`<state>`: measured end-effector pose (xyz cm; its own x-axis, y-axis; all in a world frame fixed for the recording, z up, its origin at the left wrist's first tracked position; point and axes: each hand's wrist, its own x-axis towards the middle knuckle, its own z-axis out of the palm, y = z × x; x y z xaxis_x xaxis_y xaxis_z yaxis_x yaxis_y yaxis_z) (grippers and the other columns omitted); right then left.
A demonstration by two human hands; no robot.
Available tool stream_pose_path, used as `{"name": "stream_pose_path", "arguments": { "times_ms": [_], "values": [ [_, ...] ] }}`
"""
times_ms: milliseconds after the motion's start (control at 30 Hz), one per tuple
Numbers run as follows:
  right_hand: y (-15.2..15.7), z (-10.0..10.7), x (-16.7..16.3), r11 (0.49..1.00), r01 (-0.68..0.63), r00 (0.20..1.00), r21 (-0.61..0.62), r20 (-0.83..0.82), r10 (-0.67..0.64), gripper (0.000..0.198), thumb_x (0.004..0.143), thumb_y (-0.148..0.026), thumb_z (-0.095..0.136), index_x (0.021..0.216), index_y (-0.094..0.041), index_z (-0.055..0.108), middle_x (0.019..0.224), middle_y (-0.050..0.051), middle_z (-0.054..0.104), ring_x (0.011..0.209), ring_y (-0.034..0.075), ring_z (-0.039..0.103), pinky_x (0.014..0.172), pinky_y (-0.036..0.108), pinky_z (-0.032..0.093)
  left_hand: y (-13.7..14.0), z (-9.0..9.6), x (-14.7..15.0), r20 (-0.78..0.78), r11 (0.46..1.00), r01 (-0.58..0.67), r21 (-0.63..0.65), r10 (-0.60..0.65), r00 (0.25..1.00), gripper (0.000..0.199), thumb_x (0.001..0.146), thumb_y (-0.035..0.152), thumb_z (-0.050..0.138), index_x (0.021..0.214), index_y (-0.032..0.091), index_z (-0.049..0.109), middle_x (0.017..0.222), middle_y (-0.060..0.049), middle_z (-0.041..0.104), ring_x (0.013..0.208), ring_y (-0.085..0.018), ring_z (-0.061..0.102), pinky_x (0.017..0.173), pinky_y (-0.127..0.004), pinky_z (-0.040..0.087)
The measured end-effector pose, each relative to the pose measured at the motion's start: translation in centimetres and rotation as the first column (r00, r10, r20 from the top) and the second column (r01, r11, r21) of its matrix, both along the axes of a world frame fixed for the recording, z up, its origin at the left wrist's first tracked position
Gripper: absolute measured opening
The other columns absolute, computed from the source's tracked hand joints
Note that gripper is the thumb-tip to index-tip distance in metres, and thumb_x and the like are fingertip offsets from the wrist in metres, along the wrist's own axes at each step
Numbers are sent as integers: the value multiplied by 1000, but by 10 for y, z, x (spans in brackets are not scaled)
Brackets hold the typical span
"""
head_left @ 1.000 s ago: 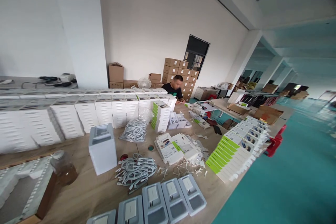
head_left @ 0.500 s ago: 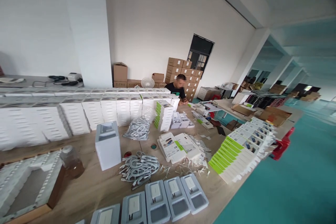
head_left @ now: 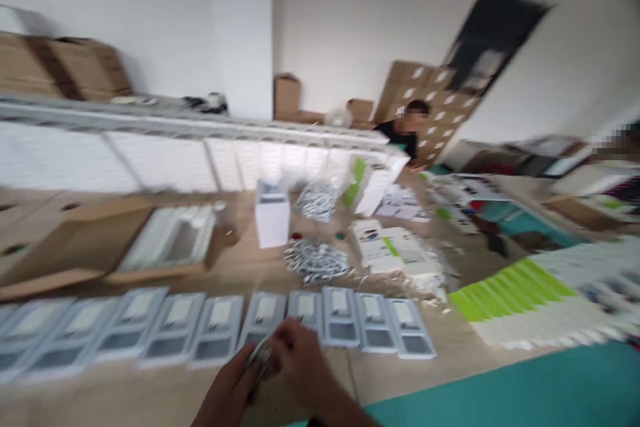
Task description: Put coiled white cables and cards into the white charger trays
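Low at the centre, my left hand (head_left: 231, 380) is closed on a looped pale cable (head_left: 258, 355), blurred by motion. My right hand (head_left: 303, 361) meets it from the other side, fingers bent and pinching at the same cable. Just beyond both hands runs a row of grey trays (head_left: 216, 333), each with a white charger (head_left: 220, 312) in its upper recess and a dark hollow below. Behind that row lies a tangled pile of grey cables (head_left: 316, 260). A clear bag of cables (head_left: 317, 201) rests farther back.
Flat white-and-green boxes (head_left: 377, 245) lie right of the cables, with stacked green-edged boxes (head_left: 515, 290) along the table's right edge. An open carton (head_left: 113, 240) stands left, near a tall white tray stack (head_left: 273, 220). A person (head_left: 407, 130) sits at the back.
The view has swung left and down. Both my hands and the cable between them now show, along with more of the tray row and the open carton.
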<state>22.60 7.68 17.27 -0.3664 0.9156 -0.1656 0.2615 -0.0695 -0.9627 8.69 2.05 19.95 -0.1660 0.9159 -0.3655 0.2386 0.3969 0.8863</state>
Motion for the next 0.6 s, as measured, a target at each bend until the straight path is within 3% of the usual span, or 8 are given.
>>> {"name": "stream_pose_path", "arguments": {
  "times_ms": [67,167,267,367,467,600],
  "values": [
    [3,10,3,1000,21,997,-4,-69,-21,15,85,-34,57,78,-20,57,58,-4,57,52,13,56,52,22,43,2,-8,-1,214,995,85,48,-93,972,29,90,43,49,90,17,62,71,1,58,57,-11,48,52,-23,39],
    [13,19,8,999,23,1000,46,-3,-23,18,84,-36,62,77,-19,59,62,-2,58,58,13,53,55,23,41,8,-11,-1,365,999,43,29,-51,930,29,88,43,51,88,16,58,72,1,56,50,-8,40,47,-21,30],
    [17,22,11,992,67,998,106,12,-69,16,80,-32,65,89,-19,62,76,0,60,66,14,53,58,24,42,12,-4,3,428,1000,5,-19,4,904,27,85,43,54,88,15,56,71,1,57,47,-6,37,46,-21,27],
    [19,19,11,999,35,995,17,-91,-33,26,81,-33,65,104,-20,61,88,3,63,71,15,56,62,25,46,12,2,4,480,1000,-1,-29,15,877,29,85,43,54,91,15,56,70,1,57,48,-6,37,47,-21,25],
    [19,15,10,993,-61,969,-99,-244,35,26,85,-39,63,99,-18,64,84,3,65,72,16,58,68,29,50,14,4,2,532,999,1,-41,22,846,30,83,43,56,93,14,57,69,1,57,48,-6,38,47,-22,22],
    [16,13,7,991,-45,948,-125,-317,3,29,83,-42,67,97,-17,63,79,2,64,69,15,58,66,29,49,16,6,-2,605,997,-14,-77,58,794,29,82,39,57,96,14,58,68,0,57,50,-7,40,48,-22,21]
  ]
}}
